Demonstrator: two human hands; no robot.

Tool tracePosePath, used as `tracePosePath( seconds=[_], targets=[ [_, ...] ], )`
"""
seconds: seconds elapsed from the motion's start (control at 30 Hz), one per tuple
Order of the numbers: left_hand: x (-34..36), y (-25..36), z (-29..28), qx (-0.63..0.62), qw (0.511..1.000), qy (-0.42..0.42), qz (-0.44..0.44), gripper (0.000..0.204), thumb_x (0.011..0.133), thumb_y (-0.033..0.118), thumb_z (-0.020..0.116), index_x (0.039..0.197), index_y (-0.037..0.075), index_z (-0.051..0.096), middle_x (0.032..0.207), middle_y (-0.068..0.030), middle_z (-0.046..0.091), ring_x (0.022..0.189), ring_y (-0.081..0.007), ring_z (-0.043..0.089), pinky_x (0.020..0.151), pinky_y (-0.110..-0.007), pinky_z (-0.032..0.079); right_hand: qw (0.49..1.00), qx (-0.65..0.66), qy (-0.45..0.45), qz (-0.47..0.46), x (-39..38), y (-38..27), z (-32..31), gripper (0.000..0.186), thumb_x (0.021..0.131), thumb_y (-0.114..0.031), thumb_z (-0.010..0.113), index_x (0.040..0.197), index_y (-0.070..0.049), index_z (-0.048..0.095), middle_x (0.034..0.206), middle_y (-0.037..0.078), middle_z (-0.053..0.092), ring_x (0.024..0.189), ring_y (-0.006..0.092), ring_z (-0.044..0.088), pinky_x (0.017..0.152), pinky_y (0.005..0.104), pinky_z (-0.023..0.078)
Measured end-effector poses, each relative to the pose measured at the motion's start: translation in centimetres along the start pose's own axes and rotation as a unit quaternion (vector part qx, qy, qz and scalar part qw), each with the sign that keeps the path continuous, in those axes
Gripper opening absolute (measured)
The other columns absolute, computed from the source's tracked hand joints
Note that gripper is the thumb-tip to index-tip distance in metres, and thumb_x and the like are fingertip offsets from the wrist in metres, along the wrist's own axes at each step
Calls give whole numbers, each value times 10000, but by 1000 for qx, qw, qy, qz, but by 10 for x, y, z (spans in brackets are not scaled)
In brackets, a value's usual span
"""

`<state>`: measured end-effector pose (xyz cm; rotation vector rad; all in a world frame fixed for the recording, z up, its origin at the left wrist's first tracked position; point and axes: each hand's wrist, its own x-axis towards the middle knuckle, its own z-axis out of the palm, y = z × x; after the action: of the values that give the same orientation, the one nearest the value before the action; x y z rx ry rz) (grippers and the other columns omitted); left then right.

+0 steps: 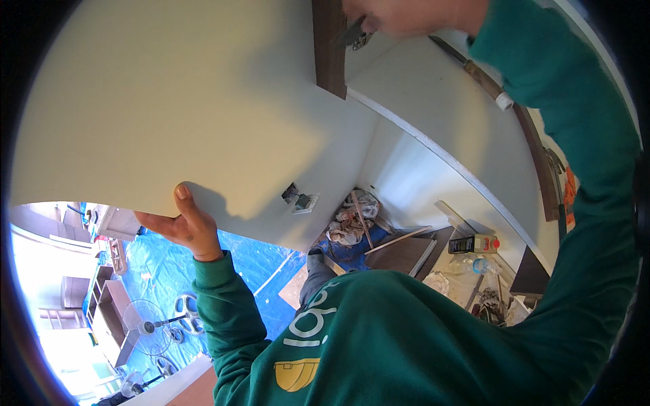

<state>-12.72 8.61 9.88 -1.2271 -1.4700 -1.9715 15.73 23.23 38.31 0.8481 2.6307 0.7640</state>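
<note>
My left hand (191,227) is at the lower edge of a large white wall panel (169,115), its thumb on the face and its fingers curled behind the edge. Up at the top, my right hand (416,17) is closed beside a dark brown wooden strip (330,51). A dark flat piece (353,32) sticks out from its fingers; its kind I cannot make out. Just beyond lies an opening (362,42) with something like wiring in it. A tool with a dark blade and wooden handle (484,80) rests on the white surface to the right.
An uncovered socket box (302,200) sits low in the panel. Below are crumpled rags (349,223), wood offcuts (399,252), a bottle with a red cap (474,243) and a clear plastic bottle (482,266). Blue sheeting (159,260) covers the floor; a fan (147,327) stands at left.
</note>
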Motion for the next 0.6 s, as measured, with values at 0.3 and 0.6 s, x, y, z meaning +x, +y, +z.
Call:
tracePosePath(
  seconds=[0.3,0.6],
  targets=[
    [1,0,2,3,1000,-3,11,659,1004,302,664,1509,82,302,1428,-197,484,1285,-282,537,1058,-431,471,999,8,15,-50,0,9,7,190,819,-174,666,861,-10,753,848,217,719,821,417,697,740,509,547],
    [1,1,4,-20,1000,1,2,652,1003,290,668,1502,75,309,1425,-197,490,1276,-264,537,1046,-403,472,999,-36,2,-41,8,11,11,195,818,-183,670,871,-14,752,860,211,724,831,416,698,740,510,548]
  ],
)
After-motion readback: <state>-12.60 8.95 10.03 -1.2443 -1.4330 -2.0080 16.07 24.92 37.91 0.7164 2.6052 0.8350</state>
